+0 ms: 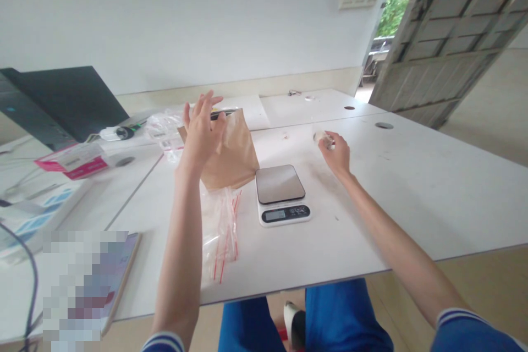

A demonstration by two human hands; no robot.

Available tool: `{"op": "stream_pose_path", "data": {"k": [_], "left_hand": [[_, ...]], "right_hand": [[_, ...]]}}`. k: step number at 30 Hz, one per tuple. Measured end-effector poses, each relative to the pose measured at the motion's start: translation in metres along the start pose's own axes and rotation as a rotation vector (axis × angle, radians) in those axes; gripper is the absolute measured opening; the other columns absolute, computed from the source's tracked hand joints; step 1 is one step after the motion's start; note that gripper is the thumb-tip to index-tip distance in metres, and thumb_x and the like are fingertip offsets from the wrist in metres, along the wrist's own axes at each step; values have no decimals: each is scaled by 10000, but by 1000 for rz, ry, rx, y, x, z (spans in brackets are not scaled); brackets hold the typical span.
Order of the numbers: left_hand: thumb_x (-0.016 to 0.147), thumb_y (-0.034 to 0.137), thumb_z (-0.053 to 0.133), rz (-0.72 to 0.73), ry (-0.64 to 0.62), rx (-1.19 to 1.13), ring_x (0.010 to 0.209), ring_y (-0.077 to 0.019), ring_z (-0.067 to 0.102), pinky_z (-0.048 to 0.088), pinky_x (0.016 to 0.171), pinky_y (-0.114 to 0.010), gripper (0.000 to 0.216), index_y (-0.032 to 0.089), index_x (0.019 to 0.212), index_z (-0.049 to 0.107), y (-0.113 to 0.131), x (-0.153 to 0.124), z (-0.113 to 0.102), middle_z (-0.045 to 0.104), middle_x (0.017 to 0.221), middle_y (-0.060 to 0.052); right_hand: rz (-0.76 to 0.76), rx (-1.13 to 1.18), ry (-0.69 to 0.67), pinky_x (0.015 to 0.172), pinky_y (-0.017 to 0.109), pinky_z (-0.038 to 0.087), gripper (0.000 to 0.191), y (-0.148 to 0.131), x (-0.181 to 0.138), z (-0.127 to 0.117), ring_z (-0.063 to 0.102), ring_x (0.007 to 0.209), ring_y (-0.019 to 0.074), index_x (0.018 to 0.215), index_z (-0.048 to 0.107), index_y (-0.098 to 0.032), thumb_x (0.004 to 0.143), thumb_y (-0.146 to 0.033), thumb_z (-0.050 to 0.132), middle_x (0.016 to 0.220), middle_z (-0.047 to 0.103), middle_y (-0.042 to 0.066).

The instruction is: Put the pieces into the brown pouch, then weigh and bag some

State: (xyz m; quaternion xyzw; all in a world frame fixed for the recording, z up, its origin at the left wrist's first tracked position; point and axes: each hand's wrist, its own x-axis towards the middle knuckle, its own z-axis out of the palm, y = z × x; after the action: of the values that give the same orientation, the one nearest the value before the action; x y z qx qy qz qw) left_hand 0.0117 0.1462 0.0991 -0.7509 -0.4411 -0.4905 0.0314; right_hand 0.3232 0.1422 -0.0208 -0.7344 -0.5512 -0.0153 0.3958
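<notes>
My left hand (202, 129) is raised in front of a standing brown paper bag (233, 154), fingers spread, at or just short of the bag's upper edge. To the right, my right hand (336, 151) rests on the white table (412, 187) with its fingers pinched on a small pale object (322, 137) that I cannot make out. A small digital kitchen scale (281, 193) with an empty metal platform sits between my hands. Clear zip bags with red stripes (220, 231) lie on the table in front of the paper bag.
More clear plastic bags (165, 129) lie behind the paper bag. A pink and white box (74, 160) and a dark laptop (61, 102) stand at the left. A tablet (119, 269) lies near the front left edge. An open door (449, 38) is at the right.
</notes>
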Motion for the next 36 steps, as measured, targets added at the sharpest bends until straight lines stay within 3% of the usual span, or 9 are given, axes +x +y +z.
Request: {"op": "stream_pose_path", "data": {"k": [2, 4, 8, 12, 17, 20, 25, 31, 36], "left_hand": [[819, 220, 479, -40, 44, -160, 1140, -217, 519, 373, 973, -400, 235, 243, 1030, 581, 17, 0, -4, 575, 1221, -62], [834, 276, 460, -154, 46, -399, 864, -158, 610, 468, 790, -291, 183, 215, 930, 603, 33, -1, -4, 647, 1009, -56], [839, 449, 442, -422, -215, -933, 497, -80, 498, 415, 475, -193, 325, 171, 740, 578, 54, -3, -4, 567, 636, -22], [832, 552, 403, -551, -318, -1095, 427, -74, 441, 399, 410, -202, 463, 176, 578, 495, 58, -4, -16, 474, 522, -1], [776, 303, 550, -540, -468, -967, 585, -110, 568, 490, 565, -241, 200, 143, 661, 580, 58, -18, -23, 566, 643, -17], [748, 241, 572, -565, -346, -992, 563, -83, 544, 478, 562, -204, 126, 135, 683, 594, 53, -30, -16, 546, 626, 2], [703, 265, 628, -654, -141, -1023, 483, -46, 457, 372, 454, -146, 184, 155, 613, 510, 42, -44, -9, 464, 546, 44], [706, 232, 619, -487, -37, -934, 475, -47, 453, 377, 477, -164, 270, 211, 670, 351, 56, -72, -10, 434, 556, 81], [721, 209, 619, -381, -39, -931, 593, -70, 561, 454, 583, -210, 419, 258, 777, 207, 73, -99, -3, 472, 706, 91]], "right_hand": [[-1, 297, -23, 788, 287, 424, 467, -28, 2, -14, 518, 1035, 227, 1235, 419, -167, 868, -437, 317, 1200, 535, 129], [-148, 505, -160, 796, 261, 432, 432, -62, 2, -31, 537, 1019, 189, 1208, 414, -210, 858, -458, 361, 1182, 549, 85], [-650, 722, -508, 881, 298, 413, 401, -126, -2, -68, 510, 1077, 189, 1130, 494, -207, 782, -394, 562, 1179, 544, 57], [-870, 812, -732, 943, 365, 379, 385, -157, -3, -89, 484, 1120, 202, 1130, 517, -193, 765, -293, 590, 1186, 535, 62], [-874, 980, -918, 973, 374, 359, 243, -165, -10, -82, 527, 1046, 198, 946, 607, -169, 841, -314, 443, 1042, 606, 52], [-761, 940, -852, 895, 340, 409, 253, -173, -21, -69, 551, 953, 177, 899, 573, -182, 892, -371, 405, 967, 591, 40], [-729, 923, -874, 851, 306, 431, 205, -182, -29, -54, 537, 967, 153, 944, 463, -202, 811, -306, 580, 964, 565, 31], [-696, 749, -840, 700, 256, 413, 233, -181, -28, -61, 516, 792, 131, 825, 488, -181, 889, -404, 466, 824, 537, 18], [-663, 440, -1068, 483, 221, 303, 425, -182, -38, -61, 390, 544, 83, 724, 429, -183, 845, -590, 433, 638, 429, -34]]}}
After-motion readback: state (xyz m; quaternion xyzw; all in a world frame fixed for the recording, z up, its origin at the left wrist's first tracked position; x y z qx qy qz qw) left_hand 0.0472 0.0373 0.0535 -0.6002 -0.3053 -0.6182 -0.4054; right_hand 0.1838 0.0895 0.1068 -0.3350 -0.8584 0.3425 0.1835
